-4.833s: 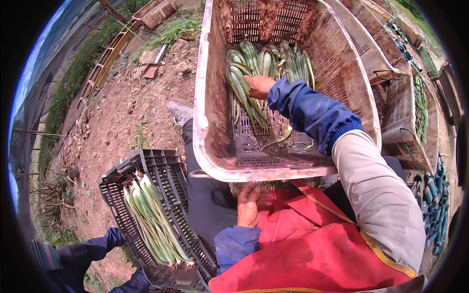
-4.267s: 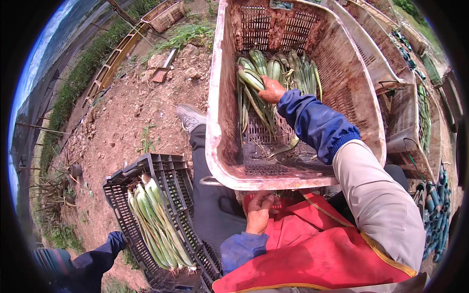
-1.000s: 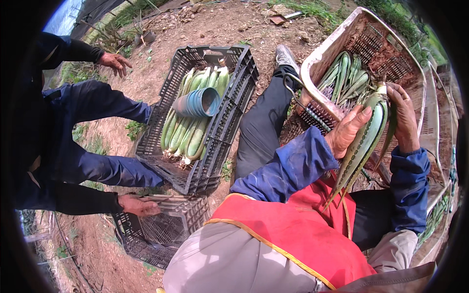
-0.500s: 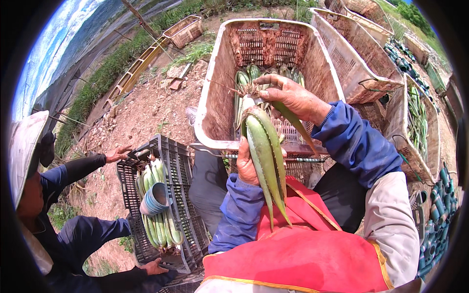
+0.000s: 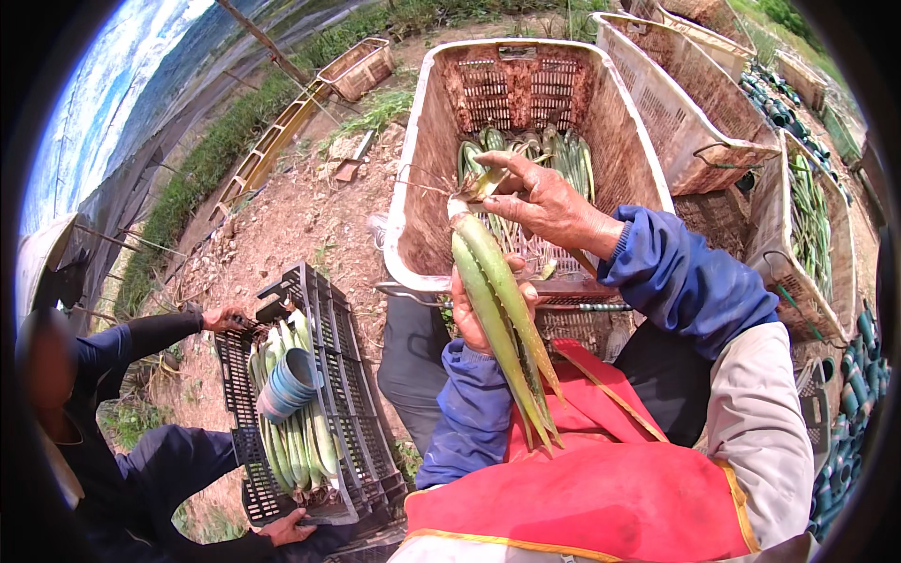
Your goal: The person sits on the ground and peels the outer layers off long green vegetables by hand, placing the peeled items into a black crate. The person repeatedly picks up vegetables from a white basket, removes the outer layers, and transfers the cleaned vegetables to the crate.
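Observation:
My left hand (image 5: 469, 310) is wrapped round an aloe plant (image 5: 493, 319) with long, spiny green leaves, held upright over my red apron (image 5: 601, 497). My right hand (image 5: 535, 211) grips a leaf at the plant's pale upper base, where thin roots stick out. Just beyond my hands stands a large dirty white crate (image 5: 409, 155) with more aloe leaves (image 5: 574, 164) lying in it.
At lower left a co-worker (image 5: 94, 403) holds a black crate (image 5: 352, 403) of trimmed plants, with stacked blue pots (image 5: 291, 380) on top. More white crates (image 5: 662, 84) line the right, beside a pile of dark green pots (image 5: 849, 403). A yellow ladder (image 5: 263, 155) lies back left.
Earlier my right hand reached into the white crate; now both hands hold a plant. My right fingers shifted along its base. The co-worker came into view with the black crate, and blue pots appeared on it.

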Demonstrator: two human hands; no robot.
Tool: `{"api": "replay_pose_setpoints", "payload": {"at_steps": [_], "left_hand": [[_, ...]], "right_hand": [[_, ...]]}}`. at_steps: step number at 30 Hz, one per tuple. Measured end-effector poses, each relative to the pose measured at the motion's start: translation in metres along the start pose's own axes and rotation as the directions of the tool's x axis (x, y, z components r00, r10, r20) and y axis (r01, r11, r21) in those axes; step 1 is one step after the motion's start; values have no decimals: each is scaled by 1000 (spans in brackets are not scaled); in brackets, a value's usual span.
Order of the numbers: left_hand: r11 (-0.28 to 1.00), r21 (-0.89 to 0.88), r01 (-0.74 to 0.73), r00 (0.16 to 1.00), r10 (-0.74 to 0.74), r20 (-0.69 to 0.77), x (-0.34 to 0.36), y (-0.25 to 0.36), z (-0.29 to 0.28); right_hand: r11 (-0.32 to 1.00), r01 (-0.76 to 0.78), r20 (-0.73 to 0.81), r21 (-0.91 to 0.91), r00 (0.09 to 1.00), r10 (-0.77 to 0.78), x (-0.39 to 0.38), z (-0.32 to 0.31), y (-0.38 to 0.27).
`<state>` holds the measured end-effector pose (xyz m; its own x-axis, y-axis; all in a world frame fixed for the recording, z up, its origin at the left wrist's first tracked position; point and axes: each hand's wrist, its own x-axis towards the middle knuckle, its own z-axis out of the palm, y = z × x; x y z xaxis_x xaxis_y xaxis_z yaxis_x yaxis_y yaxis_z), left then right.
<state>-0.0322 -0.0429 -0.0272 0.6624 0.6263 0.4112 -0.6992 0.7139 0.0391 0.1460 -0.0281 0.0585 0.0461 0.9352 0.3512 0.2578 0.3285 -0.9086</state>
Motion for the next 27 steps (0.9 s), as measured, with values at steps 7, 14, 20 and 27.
{"api": "replay_pose_setpoints", "payload": {"at_steps": [7,14,20,27], "left_hand": [[1000,-21,2,934,-9,-358,3,-3,16],[1000,11,-21,999,21,-47,-1,-10,8],[995,-84,-53,998,56,34,-1,-10,6],[990,-142,12,999,-5,51,-5,-6,-1]], "right_hand": [[952,-19,20,-305,999,26,4,-14,-9],[963,-198,160,180,972,170,5,-10,-14],[911,-342,264,230,923,280,2,3,5],[990,-5,195,-138,980,33,-3,6,9]]}}
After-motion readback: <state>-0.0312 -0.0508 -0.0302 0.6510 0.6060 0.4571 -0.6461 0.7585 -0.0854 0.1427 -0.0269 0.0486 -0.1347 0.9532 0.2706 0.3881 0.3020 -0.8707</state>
